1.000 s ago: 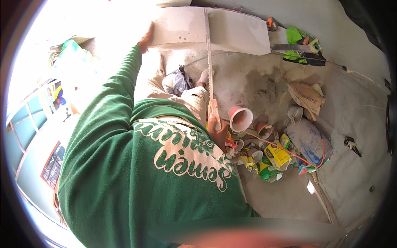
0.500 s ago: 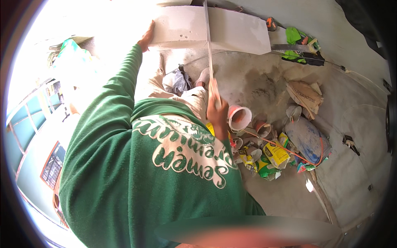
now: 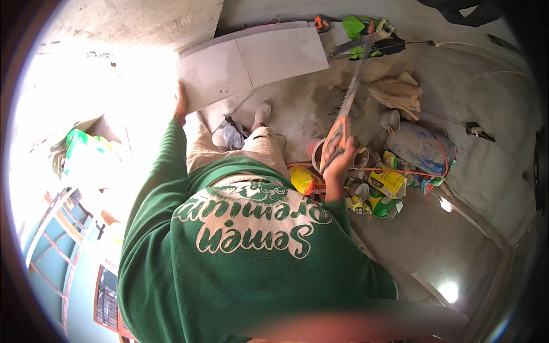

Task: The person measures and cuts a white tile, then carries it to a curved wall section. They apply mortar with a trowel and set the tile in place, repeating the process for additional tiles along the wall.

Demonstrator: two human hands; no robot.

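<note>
A long pale grey building block (image 3: 280, 54) lies across the far side in front of my feet. One thin straight line, like a saw cut, crosses its top near the middle. My left hand (image 3: 181, 104) holds the block's left end, its fingers along the edge and partly lost in bright light. In my right hand (image 3: 338, 153) is a handsaw (image 3: 353, 91) with an orange and dark handle. Its toothed blade points up and away, to the right of the block and apart from it.
A second saw (image 3: 346, 47) lies beyond the block's right end, near green cloth (image 3: 354, 26) and an orange tape measure (image 3: 322, 24). To the right are a bucket (image 3: 313, 150), yellow packages (image 3: 388, 182), a torn paper sack (image 3: 396, 94) and a stuffed grey-blue sack (image 3: 420, 147).
The saw has come off the block and swung to the right with my right hand. The line it stood on now shows. My view has shifted and turned; my left hand stays at the block's end.
</note>
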